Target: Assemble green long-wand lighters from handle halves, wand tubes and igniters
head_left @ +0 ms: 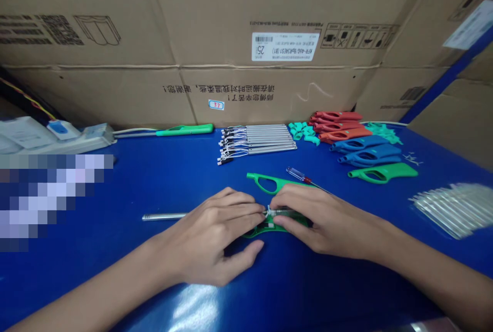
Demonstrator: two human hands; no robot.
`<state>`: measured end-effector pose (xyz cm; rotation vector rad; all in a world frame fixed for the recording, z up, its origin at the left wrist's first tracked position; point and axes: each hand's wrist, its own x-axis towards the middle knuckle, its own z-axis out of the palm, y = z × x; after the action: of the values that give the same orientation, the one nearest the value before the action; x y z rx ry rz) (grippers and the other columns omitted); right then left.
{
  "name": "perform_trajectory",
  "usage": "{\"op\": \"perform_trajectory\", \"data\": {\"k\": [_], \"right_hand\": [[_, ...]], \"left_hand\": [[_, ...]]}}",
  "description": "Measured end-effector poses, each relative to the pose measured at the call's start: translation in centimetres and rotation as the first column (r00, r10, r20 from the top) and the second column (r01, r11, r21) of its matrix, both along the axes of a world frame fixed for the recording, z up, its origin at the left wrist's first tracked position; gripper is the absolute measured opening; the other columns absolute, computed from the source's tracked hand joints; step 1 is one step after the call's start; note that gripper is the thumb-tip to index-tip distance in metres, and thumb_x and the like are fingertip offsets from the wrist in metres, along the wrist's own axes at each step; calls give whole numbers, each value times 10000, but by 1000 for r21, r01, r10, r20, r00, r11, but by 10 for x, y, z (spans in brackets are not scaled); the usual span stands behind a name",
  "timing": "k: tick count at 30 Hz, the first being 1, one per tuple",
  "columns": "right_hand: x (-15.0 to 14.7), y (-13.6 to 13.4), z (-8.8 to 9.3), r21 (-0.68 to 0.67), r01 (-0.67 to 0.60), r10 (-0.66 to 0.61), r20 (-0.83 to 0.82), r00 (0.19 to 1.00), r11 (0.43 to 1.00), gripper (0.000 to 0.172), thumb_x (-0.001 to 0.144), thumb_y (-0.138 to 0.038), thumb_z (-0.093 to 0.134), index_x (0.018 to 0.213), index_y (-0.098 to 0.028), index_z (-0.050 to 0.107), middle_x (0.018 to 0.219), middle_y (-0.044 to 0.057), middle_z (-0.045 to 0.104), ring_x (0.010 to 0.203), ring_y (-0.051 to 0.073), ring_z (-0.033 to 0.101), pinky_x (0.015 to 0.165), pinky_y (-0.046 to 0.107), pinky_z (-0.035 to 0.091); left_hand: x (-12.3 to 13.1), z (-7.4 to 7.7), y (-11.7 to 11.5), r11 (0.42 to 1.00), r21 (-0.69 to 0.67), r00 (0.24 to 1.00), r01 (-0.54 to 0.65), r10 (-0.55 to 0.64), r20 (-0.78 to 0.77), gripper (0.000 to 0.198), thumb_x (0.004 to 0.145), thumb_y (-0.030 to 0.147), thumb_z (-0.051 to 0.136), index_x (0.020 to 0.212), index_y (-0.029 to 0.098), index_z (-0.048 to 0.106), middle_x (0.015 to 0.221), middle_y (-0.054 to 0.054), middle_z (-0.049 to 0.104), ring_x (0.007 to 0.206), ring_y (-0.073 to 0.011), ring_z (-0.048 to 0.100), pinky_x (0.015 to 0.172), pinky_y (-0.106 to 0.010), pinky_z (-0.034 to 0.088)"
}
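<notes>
In the middle of the table lies a green lighter shell half (265, 230), its open side up, mostly covered by my hands. My left hand (215, 229) lies over its left part, fingertips at a small white piece, thumb spread away from the shell. A metal tube (164, 216) sticks out leftward from under this hand. My right hand (314, 216) is closed, thumb and fingers pinching a clear fuel tank (287, 213) with a white end, at the shell. Just behind are another green shell half (283, 184) and a screwdriver (298, 174), partly behind the right hand.
At the back stand metal tubes with wires (265, 139), teal pieces (304, 132), and red (335, 127), blue (365, 152) and green (383, 173) shells. Clear tanks (454, 211) lie right. A green lighter (185, 130) and power strip (73, 137) are back left, before a cardboard wall (134, 91).
</notes>
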<state>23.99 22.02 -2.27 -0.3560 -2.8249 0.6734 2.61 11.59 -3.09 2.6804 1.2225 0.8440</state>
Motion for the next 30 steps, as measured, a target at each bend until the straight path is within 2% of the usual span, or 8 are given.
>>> {"op": "perform_trajectory", "data": {"k": [7,12,30], "right_hand": [[0,-1,1,14,-9,9,-13,1000,1000,148,994,-260,489,1057,-170,588,1001,30,611,917,149,567,814,276,435],[0,-4,1,36,-22,23,-22,1000,999,152,991,-247,491,1063,-160,593,1015,38,617,943,156,572,855,281,443],[-3,-5,2,49,-38,39,-19,999,998,173,991,-223,473,1040,-130,610,979,67,622,912,178,579,827,312,474]], "left_hand": [[-4,-8,5,990,63,991,-125,122,45,138,916,128,547,1007,115,649,991,-75,707,929,-199,639,843,-373,491],[-4,-9,6,991,59,992,-124,122,36,123,929,124,535,983,130,646,987,-57,707,910,-186,631,828,-359,463],[-1,-6,5,995,21,995,-94,94,-18,164,970,120,467,941,138,627,948,-46,690,879,-163,607,826,-335,392]]}}
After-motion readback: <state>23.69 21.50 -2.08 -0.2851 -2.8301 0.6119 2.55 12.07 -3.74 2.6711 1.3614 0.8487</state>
